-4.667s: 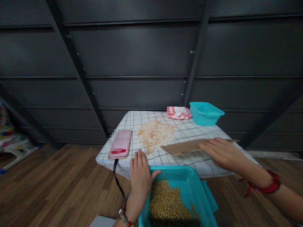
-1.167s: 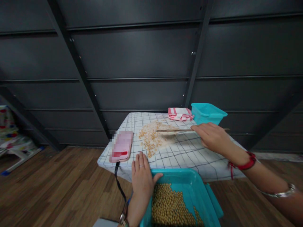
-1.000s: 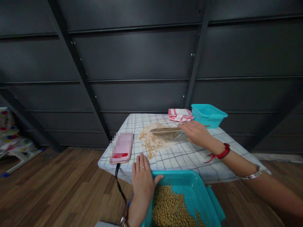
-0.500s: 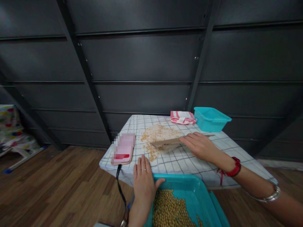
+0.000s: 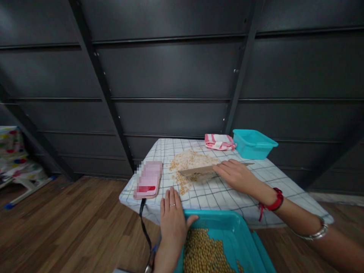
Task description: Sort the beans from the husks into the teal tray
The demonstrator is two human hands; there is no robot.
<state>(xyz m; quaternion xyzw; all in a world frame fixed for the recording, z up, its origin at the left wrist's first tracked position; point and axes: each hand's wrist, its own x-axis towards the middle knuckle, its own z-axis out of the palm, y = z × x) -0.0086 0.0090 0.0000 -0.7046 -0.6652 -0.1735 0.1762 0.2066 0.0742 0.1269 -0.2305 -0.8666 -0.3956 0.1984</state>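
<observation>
My right hand (image 5: 234,172) is closed around a long, flat strip of brown cardboard (image 5: 197,170). The strip stands on its edge at the near side of a spread heap of pale grains (image 5: 189,158) mixed with yellow beans (image 5: 183,185). My left hand (image 5: 173,216) lies flat, fingers stretched out, at the table's front edge, with its thumb over the rim of a teal tray (image 5: 224,215). Inside that tray is a layer of greenish-brown beans (image 5: 203,250). Nothing is held in the left hand.
A checked cloth covers the table (image 5: 253,201). At its back right stand a teal basket (image 5: 253,144) and a folded pink-and-white cloth (image 5: 218,141). A pink phone (image 5: 149,178) lies at the left, a black strap (image 5: 145,223) below it. Dark panels (image 5: 170,68) rise behind.
My right hand has shifted slightly left with the cardboard strip, whose left end reaches further over the beans. My left hand stays in place.
</observation>
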